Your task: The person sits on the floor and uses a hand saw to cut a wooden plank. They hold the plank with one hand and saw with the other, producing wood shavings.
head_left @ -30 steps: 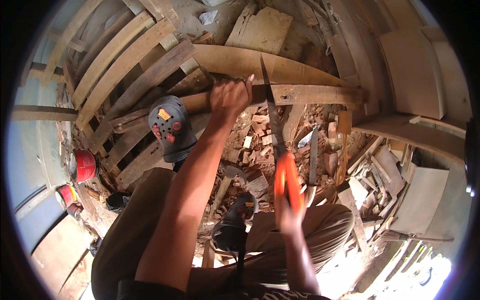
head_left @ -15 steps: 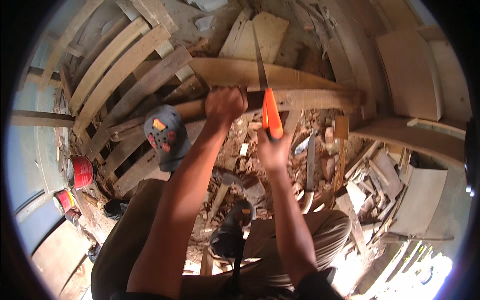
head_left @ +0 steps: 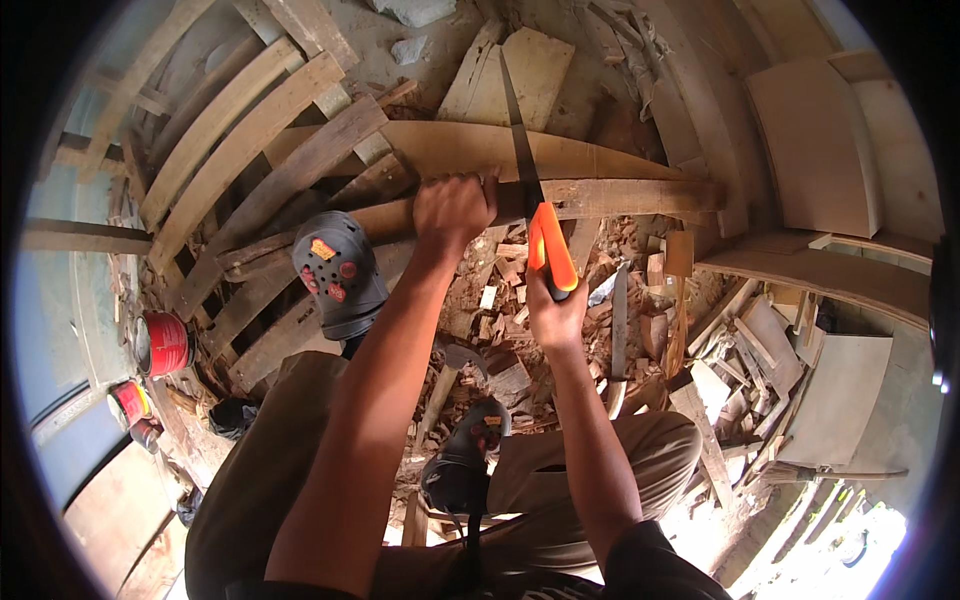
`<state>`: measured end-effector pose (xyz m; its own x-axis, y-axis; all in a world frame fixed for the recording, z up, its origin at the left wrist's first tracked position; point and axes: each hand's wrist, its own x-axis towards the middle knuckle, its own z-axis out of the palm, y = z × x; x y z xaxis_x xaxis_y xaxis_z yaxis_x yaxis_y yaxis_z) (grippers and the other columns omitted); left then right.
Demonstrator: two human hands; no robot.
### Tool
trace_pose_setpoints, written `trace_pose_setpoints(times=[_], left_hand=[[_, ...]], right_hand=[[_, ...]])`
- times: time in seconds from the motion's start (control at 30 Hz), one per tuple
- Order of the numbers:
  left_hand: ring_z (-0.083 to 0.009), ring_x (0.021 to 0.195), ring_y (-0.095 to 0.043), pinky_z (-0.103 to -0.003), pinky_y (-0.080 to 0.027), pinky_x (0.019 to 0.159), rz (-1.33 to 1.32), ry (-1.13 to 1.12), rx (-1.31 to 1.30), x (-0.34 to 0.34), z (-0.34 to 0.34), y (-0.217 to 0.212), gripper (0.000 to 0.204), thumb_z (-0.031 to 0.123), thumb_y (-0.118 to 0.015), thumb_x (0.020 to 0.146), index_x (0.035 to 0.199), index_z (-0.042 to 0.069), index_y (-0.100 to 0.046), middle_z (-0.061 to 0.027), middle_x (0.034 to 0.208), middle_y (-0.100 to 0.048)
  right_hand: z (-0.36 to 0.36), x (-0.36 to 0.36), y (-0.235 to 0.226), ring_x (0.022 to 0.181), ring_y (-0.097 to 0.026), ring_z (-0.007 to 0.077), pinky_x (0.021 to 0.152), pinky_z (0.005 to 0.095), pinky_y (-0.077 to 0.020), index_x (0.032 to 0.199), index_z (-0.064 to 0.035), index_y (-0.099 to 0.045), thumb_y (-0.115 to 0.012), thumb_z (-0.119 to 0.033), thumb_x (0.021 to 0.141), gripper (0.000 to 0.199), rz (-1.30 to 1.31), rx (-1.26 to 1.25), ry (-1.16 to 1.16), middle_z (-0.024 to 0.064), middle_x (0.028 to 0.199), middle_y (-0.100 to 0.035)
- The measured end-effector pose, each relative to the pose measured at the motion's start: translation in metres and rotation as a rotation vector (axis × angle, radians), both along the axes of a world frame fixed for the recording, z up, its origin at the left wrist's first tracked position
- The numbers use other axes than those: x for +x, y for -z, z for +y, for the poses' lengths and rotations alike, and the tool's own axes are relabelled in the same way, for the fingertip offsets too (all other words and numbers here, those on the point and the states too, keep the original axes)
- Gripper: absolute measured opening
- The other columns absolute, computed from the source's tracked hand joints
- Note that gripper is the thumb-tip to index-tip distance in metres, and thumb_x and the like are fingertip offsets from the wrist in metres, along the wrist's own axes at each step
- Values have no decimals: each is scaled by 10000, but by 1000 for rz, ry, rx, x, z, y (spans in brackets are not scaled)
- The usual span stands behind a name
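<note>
Down low: right hand [head_left: 556, 318] wrapped tight round the orange handle [head_left: 552, 250] of a handsaw, fist shut on it, knuckles toward the body. Saw blade [head_left: 520, 140] running up and away from that hand, thin and dark, crossing the wooden plank [head_left: 620, 196] just beside the left hand. Left hand [head_left: 455, 208] clamped over the near edge of the same plank, fingers curled round it, pressing it down, immediately left of where the blade meets the wood. Both hands close together, the left slightly farther out than the right, the plank lying crosswise between them and the ground beyond.

Behind the plank, a wide thin curved board [head_left: 480, 150], its far edge bowed by the lens. Beneath the hands, a heap of small wood offcuts [head_left: 500, 290] and chips. Left of the left forearm, a grey clog [head_left: 335, 272] with red and yellow studs, planted on the slatted timbers [head_left: 250, 130] fanning toward the upper left. Near the lower middle, a second dark clog [head_left: 462, 468] between the knees. At the left edge, a red tin [head_left: 163, 343] and another small can [head_left: 128, 402] below it. To the right, flat board scraps [head_left: 840, 395] scattered on the ground.
</note>
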<state>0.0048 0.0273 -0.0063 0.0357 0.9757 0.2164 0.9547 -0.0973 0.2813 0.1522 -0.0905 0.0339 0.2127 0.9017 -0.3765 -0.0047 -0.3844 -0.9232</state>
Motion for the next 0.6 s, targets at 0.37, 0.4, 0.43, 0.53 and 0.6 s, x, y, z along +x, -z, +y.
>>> trace_pose_setpoints(times=[0.37,0.4,0.43,0.53,0.6], left_hand=[[-298,837,-621,-423,-403,864,-35,103,102,10,-46,5,408,370,-531,984,895,-6,-661,-169,838,-660],[-295,861,-619,-425,-399,875,-16,110,97,10,-51,4,404,371,-533,980,914,-8,-656,-174,869,-660],[-292,885,-616,-427,-395,886,3,116,93,11,-57,2,402,372,-534,977,932,-10,-651,-179,900,-660],[-289,933,-607,-432,-386,906,27,127,128,12,-65,1,399,375,-541,967,977,-11,-641,-187,963,-656],[-288,947,-602,-432,-383,909,19,123,151,13,-66,1,391,370,-543,963,985,-9,-637,-187,981,-653]], right_hand=[[-72,2,52,541,-405,38,483,257,-322,672,-44,-508,-647,17,897,272,54,246,-34,-56,595,-477],[-76,2,56,539,-405,43,485,259,-323,671,-43,-508,-645,19,897,271,41,265,-42,-50,593,-476],[-81,4,59,543,-436,65,502,264,-358,678,-30,-523,-646,34,871,238,-16,209,-60,-22,601,-501],[-87,2,65,560,-478,81,526,270,-398,682,-17,-537,-640,49,846,205,84,342,-13,-5,623,-536],[-89,5,63,573,-507,89,540,275,-421,682,-8,-556,-637,62,827,180,58,289,-38,4,638,-564]])
